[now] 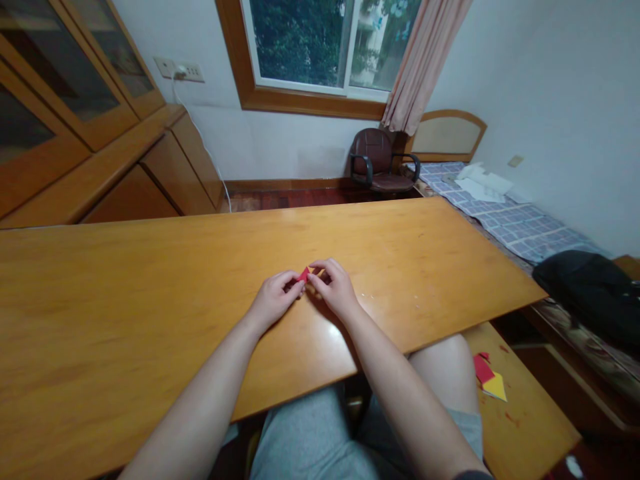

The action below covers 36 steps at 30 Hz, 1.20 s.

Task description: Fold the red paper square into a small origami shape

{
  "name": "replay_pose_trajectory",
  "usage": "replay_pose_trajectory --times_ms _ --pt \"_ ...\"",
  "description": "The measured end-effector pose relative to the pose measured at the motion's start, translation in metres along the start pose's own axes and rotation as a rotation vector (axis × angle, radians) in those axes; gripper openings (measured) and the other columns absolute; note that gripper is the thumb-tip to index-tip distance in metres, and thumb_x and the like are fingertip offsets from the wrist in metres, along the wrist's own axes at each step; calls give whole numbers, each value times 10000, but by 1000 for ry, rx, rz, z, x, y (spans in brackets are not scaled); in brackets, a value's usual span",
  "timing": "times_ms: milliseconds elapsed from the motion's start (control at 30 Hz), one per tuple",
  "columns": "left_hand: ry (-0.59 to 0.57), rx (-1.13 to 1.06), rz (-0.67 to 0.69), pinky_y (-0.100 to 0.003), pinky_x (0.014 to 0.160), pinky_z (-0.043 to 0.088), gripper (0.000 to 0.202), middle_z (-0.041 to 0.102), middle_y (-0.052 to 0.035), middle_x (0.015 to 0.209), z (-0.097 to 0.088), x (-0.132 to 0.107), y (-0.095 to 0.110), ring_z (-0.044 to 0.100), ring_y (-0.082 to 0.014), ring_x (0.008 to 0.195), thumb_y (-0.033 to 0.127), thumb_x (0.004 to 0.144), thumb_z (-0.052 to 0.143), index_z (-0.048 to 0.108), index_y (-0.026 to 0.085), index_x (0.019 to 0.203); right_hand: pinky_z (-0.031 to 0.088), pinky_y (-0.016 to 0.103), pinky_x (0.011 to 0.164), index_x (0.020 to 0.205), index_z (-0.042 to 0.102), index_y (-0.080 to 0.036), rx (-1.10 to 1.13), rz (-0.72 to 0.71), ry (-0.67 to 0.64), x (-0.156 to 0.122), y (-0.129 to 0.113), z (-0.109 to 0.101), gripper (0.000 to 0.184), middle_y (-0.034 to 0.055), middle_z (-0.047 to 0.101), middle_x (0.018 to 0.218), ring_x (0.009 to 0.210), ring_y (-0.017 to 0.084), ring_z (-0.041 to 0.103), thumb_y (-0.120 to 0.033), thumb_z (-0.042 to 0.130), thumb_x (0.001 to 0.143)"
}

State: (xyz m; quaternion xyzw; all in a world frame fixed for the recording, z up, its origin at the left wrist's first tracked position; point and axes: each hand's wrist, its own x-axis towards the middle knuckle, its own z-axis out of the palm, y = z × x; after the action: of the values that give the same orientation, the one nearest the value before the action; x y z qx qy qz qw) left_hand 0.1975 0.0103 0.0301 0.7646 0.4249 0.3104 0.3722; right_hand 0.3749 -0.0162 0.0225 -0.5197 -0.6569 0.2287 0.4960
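Note:
A small folded piece of red paper (304, 274) is pinched between my two hands, just above the wooden table (150, 300). My left hand (278, 295) grips its left side with thumb and fingers. On the other side, my right hand (334, 283) holds the paper between thumb and fingertips, the fingers curled over. The fingers cover much of the paper, so its full shape is hidden.
Red paper (483, 369) and yellow paper (495, 387) lie on a wooden bench (530, 420) at my right. A black bag (590, 293) rests on the bed (525, 227). Beyond the table stand a brown armchair (375, 157) and, left, a cabinet (115, 167).

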Motion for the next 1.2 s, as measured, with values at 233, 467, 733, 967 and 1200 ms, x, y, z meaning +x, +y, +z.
replay_pose_trajectory --times_ms 233,467,733,967,1200 --pt "-54 -194 -59 -257 681 478 265 649 -22 748 -1 -1 -2 610 -160 677 399 903 509 656 183 860 482 262 679 1005 680 -212 7 -31 -15 0 0 -1 140 32 631 890 733 146 572 -229 636 873" --pt "-50 -212 -66 -266 683 491 291 651 -23 746 1 -2 -6 616 -159 674 426 908 509 659 179 870 480 262 679 1008 672 -212 23 -10 -22 -1 2 0 141 29 634 903 732 143 571 -232 640 872" --pt "-51 -184 -66 -258 676 486 294 649 -19 747 0 -2 -6 613 -154 672 424 914 496 651 180 862 469 255 660 968 669 -195 32 -19 -10 0 1 0 110 25 623 878 710 137 563 -214 653 861" --pt "-30 -94 -41 -263 682 474 279 649 -16 729 1 0 -3 611 -155 666 394 914 483 648 179 850 468 259 653 937 656 -202 35 19 -16 0 1 0 84 23 626 881 695 136 556 -227 651 858" --pt "9 31 -1 -262 673 458 275 657 -14 697 0 0 0 616 -166 681 375 906 482 656 187 807 456 253 640 900 637 -197 34 20 -12 -1 2 1 56 10 611 867 675 127 550 -212 652 848"
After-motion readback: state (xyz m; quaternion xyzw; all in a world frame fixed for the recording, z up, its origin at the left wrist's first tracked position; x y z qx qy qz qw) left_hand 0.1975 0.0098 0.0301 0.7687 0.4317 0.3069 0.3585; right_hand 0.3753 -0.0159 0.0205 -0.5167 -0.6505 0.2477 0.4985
